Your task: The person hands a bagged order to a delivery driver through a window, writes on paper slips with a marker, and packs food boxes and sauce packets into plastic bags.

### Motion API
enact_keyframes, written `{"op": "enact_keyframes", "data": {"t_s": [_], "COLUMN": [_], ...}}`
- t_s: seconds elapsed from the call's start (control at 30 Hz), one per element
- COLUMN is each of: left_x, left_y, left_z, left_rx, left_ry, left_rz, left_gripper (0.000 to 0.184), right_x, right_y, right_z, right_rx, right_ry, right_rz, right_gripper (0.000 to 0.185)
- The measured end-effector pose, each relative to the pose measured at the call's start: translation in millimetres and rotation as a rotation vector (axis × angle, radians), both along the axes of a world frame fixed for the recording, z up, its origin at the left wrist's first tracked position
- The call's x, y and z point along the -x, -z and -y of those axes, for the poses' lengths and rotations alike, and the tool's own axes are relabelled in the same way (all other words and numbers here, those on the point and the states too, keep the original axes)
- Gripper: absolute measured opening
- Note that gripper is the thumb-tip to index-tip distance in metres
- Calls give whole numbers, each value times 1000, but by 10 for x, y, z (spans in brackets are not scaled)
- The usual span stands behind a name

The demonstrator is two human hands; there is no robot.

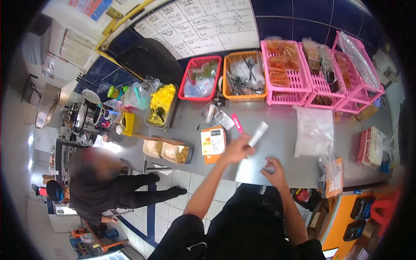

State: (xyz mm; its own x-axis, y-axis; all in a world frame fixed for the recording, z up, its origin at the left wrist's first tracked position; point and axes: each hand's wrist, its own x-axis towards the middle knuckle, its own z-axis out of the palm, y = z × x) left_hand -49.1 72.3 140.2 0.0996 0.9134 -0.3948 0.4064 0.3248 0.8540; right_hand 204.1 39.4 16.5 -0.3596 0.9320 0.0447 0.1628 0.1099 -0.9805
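My left hand (237,150) is over the steel counter, its fingers closed at the lower end of a narrow white strip (259,133). Just beyond its fingertips is a slim pink tool (237,123), its exact kind unclear. My right hand (274,172) hovers near the counter's front edge, fingers curled with a gap between thumb and forefinger. No object shows clearly in it. To the left of my left hand lies an orange pack with white and yellow labels (213,144). A small clear plastic bag (211,114) sits behind that pack.
Two filled food boxes (167,151) and a tray of yellow food (161,104) stand left. Red (199,96), orange (245,96) and pink baskets (289,90) line the wall. Clear plastic bags (314,132) lie right. A person in dark clothes (99,188) stands at left.
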Motion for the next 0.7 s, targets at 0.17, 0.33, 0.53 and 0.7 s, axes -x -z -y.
{"op": "enact_keyframes", "data": {"t_s": [0.17, 0.33, 0.53, 0.7], "left_x": [1552, 2792, 2947, 2596], "left_y": [-687, -99, 115, -153], "left_z": [-778, -1658, -1951, -1589], "left_rx": [-438, -169, -123, -792], "left_ry": [-629, -454, -173, -267], "left_rz": [-512, -1173, -1205, -1010], "left_gripper": [25, 34, 28, 35], "right_x": [88, 355, 746, 791], "right_y": [-57, 6, -209, 114], "right_z": [135, 213, 183, 283], "right_rx": [-192, -305, -179, -404], "right_ry": [-73, 101, 221, 301], "right_rz": [249, 354, 627, 618], "right_gripper": [34, 43, 35, 32]}}
